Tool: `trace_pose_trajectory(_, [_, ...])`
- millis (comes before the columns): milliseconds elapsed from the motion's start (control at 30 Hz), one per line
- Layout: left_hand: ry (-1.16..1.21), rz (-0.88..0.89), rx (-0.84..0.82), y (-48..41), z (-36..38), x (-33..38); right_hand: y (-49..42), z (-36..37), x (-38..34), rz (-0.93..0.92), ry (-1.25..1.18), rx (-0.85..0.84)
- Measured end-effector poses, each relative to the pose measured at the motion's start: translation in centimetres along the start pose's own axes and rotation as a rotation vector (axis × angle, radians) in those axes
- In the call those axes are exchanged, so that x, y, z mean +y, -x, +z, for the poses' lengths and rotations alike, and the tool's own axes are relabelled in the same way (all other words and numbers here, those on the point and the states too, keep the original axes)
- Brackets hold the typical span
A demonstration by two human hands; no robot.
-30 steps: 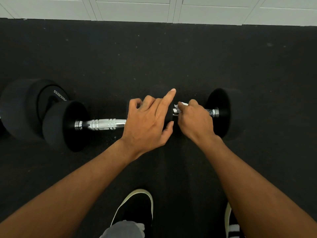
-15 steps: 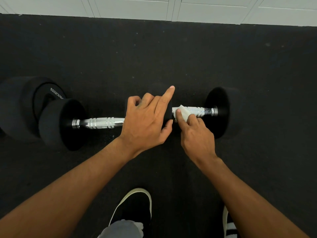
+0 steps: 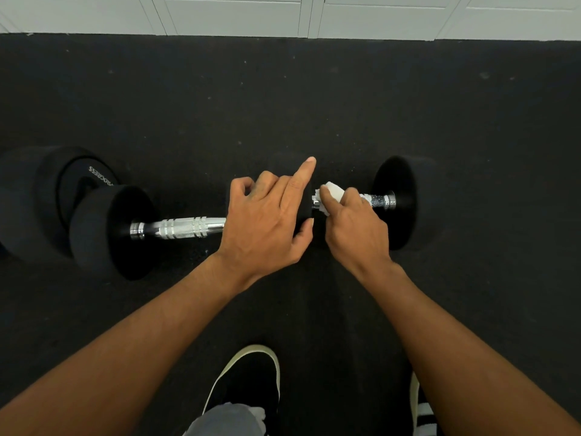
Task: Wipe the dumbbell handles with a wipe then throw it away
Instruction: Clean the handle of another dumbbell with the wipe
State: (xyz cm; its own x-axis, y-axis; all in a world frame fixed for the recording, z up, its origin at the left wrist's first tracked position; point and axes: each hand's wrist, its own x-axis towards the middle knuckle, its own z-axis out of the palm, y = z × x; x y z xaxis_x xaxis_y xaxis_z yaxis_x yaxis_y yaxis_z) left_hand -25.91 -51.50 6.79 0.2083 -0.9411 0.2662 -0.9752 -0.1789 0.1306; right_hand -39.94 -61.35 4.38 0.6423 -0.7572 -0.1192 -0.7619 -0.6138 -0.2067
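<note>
Now right hand (image 3: 355,228) pinches the wipe (image 3: 333,191), rubbing one handle (image 3: 377,200); left hand (image 3: 267,225) grips a weight (image 3: 304,210). The other handle (image 3: 179,228) likely comes next.

View: one wide-angle head-worn camera | Aim: forward and steeply down | Faces: white panelled wall (image 3: 232,14) along top edge, black speckled rubber floor (image 3: 283,99) filling frame | Range: near; left hand (image 3: 267,221), right hand (image 3: 355,228) with crumpled white wipe (image 3: 333,191) on black chrome-handled dumbbell (image 3: 402,215) at centre | Bottom edge: black pale-soled shoe (image 3: 248,382)
</note>
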Motion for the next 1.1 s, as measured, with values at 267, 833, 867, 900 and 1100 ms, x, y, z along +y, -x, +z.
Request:
trace_pose_trajectory(267, [-0.003,-0.003,-0.004,-0.1,-0.1,-0.1,0.2,-0.4,1.5,0.092,0.003,0.002])
trace_pose_trajectory(833, [-0.008,-0.004,-0.007,0.0,0.0,0.0,-4.1,-2.3,1.7,0.068,0.062,-0.178])
trace_pose_trajectory(867, [-0.01,-0.003,-0.005,0.0,0.0,0.0,-4.6,-2.5,1.7,0.107,0.025,-0.221])
trace_pose_trajectory(900, [-0.011,-0.001,-0.004,0.0,0.0,0.0,-5.0,-2.6,1.8,0.142,-0.012,-0.254])
trace_pose_trajectory(1100, [-0.017,-0.007,-0.002,0.0,0.0,0.0,-2.2,-1.4,1.4,0.082,0.037,-0.07])
